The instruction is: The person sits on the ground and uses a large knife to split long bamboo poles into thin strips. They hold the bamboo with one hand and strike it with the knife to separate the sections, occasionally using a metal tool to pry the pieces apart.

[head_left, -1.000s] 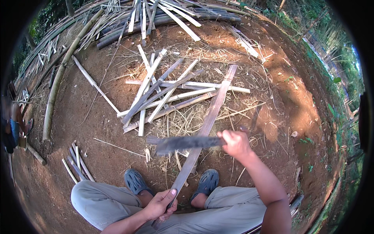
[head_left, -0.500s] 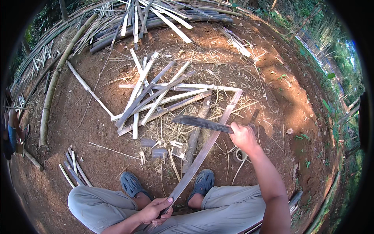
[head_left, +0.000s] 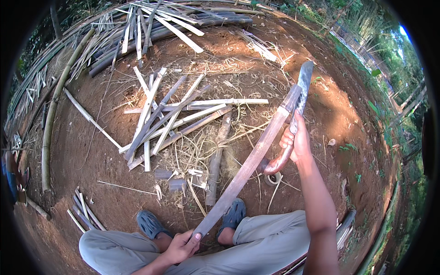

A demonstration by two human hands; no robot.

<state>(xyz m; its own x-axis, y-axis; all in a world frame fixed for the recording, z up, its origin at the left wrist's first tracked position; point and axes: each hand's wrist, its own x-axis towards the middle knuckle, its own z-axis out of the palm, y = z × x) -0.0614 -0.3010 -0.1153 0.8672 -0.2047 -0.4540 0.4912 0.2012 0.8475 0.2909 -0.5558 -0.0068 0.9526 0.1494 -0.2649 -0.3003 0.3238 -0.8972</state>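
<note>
A: Gripping the near end of a long flat grey-brown bamboo slat (head_left: 250,161), the left hand (head_left: 182,246) is curling its fingers around it at about six o'clock, just above the grey-trousered knees (head_left: 256,243).

B: And the slat is running where?

A: It is slanting from that hand up toward one o'clock, its far end reaching the blade of a heavy dark machete with a curved wooden handle (head_left: 293,123). Blade and slat are touching or nearly so near the top; I cannot tell which.

B: The right hand (head_left: 295,142)?

A: It is wrapping tight round the machete handle at three o'clock, blade pointing up and away.

B: How is the slat going to handle?

A: Judging by its length and thinness, it is looking light and stiff along the grain yet springy, with sharp splintery edges. Holding it by the flat faces near the end seems safest.

B: Around it?

A: Pale split bamboo strips (head_left: 169,117) are lying crossed at eleven o'clock on the reddish bare earth (head_left: 91,156), with blue sandals (head_left: 151,223) below.
</note>
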